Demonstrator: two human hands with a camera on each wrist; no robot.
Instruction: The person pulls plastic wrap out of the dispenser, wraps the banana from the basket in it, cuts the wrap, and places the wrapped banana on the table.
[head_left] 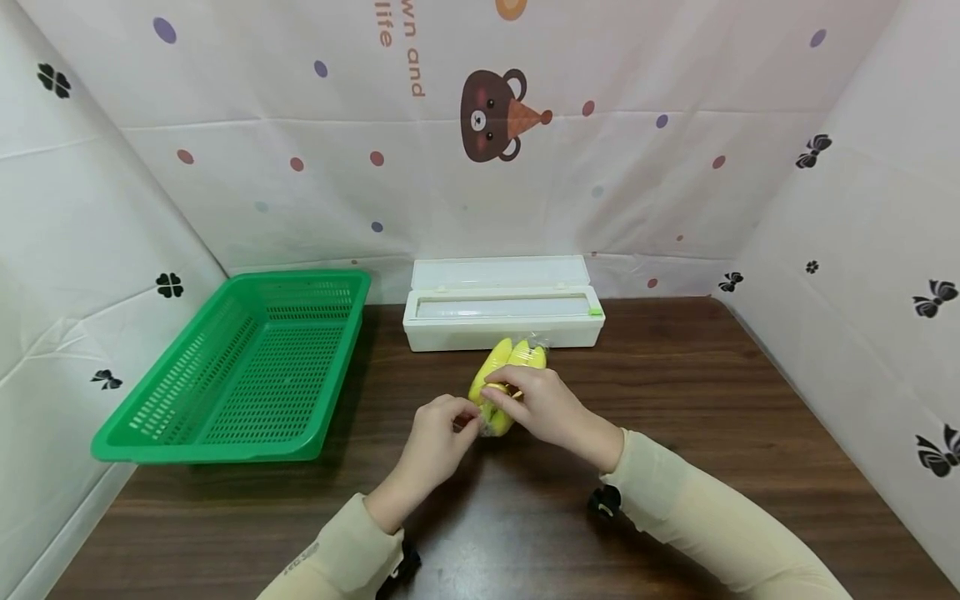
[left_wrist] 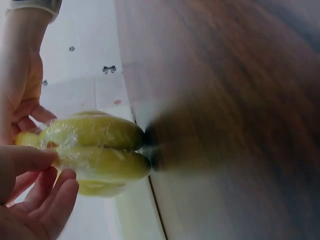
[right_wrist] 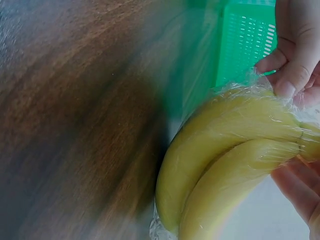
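Observation:
A bunch of yellow bananas (head_left: pixel 491 367), wrapped in clear cling film (right_wrist: pixel 240 90), is held over the dark wooden table. My right hand (head_left: pixel 546 406) grips the bunch near its stem, thumb and forefinger curled about it. At the near side my left hand (head_left: pixel 435 440) pinches the film between thumb and fingertips. The left wrist view shows the bananas (left_wrist: pixel 100 135) end-on with the film creased over them, and the left fingers (left_wrist: pixel 60 192) against the stem side. Part of the right hand is hidden behind the bunch there.
Behind the bananas stands a white cling film dispenser box (head_left: pixel 502 335) with its lid raised. A green perforated basket (head_left: pixel 322 442) sits at the left of the table (head_left: pixel 540 533). Patterned white sheeting (head_left: pixel 637 192) closes off the back and sides.

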